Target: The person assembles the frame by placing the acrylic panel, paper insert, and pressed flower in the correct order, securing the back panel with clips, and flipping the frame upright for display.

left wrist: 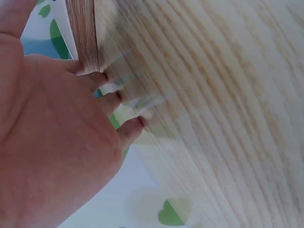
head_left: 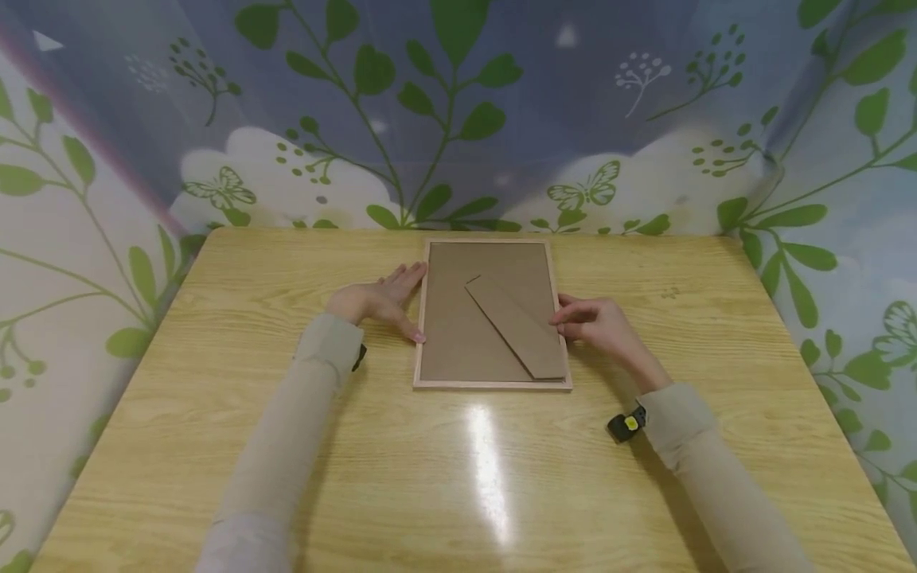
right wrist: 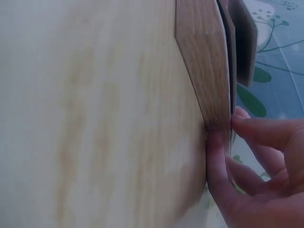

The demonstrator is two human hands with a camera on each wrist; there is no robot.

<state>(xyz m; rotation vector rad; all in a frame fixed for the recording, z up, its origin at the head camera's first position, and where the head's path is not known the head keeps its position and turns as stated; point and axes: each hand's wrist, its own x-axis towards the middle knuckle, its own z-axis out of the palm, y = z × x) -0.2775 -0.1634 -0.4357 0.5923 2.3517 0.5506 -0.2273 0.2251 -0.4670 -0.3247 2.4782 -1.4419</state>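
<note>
A picture frame [head_left: 444, 318] with a light wood border lies face down, its brown backing board upward. A brown easel stand [head_left: 512, 330] slants across the backing; its free end sits a little apart from the board in the right wrist view. Along the frame's left side my left hand [head_left: 383, 298] rests with thumb and fingers spread, touching the edge. In the left wrist view its fingertips [left wrist: 130, 130] meet the tabletop. My right hand [head_left: 598, 322] pinches the right edge with bent fingers, beside the stand; in the right wrist view one finger lies against the wooden side [right wrist: 204, 61].
The frame lies toward the back of a wood-grain table [head_left: 401, 477]. A wall covering [head_left: 458, 103] with leaves and butterflies encloses the back and both sides. Dark bands with devices [head_left: 626, 424] are on both wrists. Light glares on the tabletop in front of the frame.
</note>
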